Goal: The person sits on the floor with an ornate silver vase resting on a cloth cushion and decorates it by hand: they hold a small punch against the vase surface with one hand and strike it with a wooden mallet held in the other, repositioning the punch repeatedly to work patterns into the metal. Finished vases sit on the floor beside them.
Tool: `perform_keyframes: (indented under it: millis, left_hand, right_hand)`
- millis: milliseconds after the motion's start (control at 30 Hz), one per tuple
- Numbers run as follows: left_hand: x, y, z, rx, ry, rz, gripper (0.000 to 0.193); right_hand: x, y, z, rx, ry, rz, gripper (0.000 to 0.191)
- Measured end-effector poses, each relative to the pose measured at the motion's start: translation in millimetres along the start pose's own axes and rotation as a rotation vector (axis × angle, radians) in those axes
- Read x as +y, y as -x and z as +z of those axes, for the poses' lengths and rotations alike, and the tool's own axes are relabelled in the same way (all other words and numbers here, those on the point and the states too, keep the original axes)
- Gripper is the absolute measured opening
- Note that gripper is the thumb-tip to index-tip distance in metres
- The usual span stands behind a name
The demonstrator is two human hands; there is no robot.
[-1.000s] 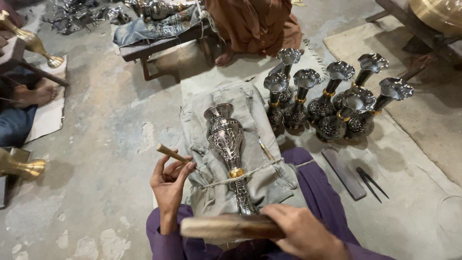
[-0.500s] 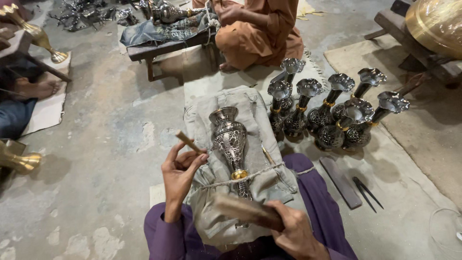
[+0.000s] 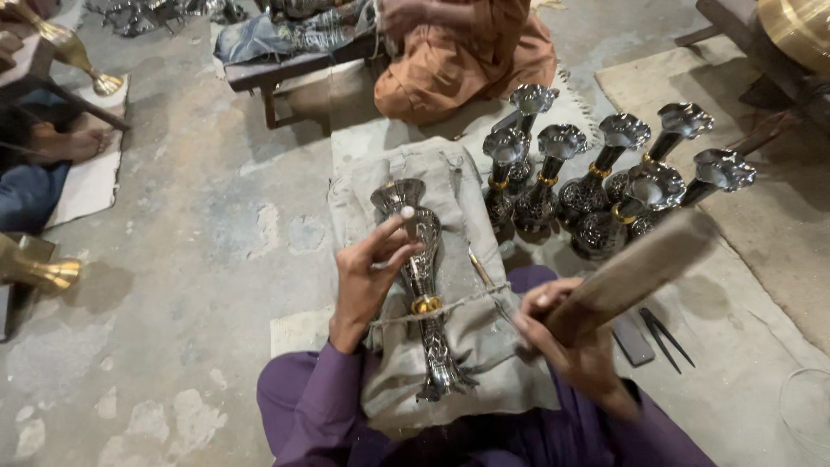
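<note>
Silver vase [image 3: 421, 285] lying lengthwise on the grey cloth pad [image 3: 450, 182], mouth pointing away, foot nearest the purple-clad lap [image 3: 320, 406], a cord [image 3: 467, 300] strapped across its gold neck ring. Left hand [image 3: 367, 272] resting against the vase's left flank, thumb and fingers pinched together at the upper body on what may be a small tool, too hidden now to tell. Right of the vase, right hand [image 3: 566, 333] clamped around the handle of a wooden mallet [image 3: 640, 268], head raised up and to the right, clear of the vase. Compared with half a second ago: mallet swung up from low over the lap; left hand moved in from beside the vase onto it, the wooden stick once plain in its fingers no longer showing. Just right of the mallet hand, a flat dark bar [image 3: 631, 340] and tweezers [image 3: 666, 335] on the floor. Beyond the vase to the right, a cluster of finished vases [image 3: 605, 173] standing upright. Farther still, a person in orange [image 3: 467, 52] seated by a low bench [image 3: 285, 73]. Far left of the vase, brass vases [image 3: 52, 272].
</note>
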State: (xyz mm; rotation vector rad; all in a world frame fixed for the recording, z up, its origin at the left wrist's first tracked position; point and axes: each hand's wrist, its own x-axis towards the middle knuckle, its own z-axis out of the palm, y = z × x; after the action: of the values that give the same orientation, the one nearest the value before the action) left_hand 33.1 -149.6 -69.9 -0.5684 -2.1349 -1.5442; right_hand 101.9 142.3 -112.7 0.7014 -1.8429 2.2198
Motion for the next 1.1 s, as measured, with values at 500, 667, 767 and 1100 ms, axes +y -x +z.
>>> perform_keyframes:
  millis: [500, 667, 767, 1100]
  left_hand:
    - [-8, 9, 4, 0.051, -0.251, 0.123, 0.045]
    - [-8, 12, 5, 0.06, -0.204, 0.124, 0.048]
    - [-8, 12, 4, 0.064, -0.274, 0.165, 0.05]
    - [-13, 19, 6, 0.103, -0.228, 0.146, 0.051]
  right_hand:
    - [-25, -79, -24, -0.148, 1.19, -0.168, 0.065]
    - [-50, -92, -20, -0.344, 1.47, -0.304, 0.074]
    - [-58, -99, -16, -0.392, 1.582, -0.308, 0.077]
    - [-74, -116, -16, -0.311, 1.497, -0.593, 0.071]
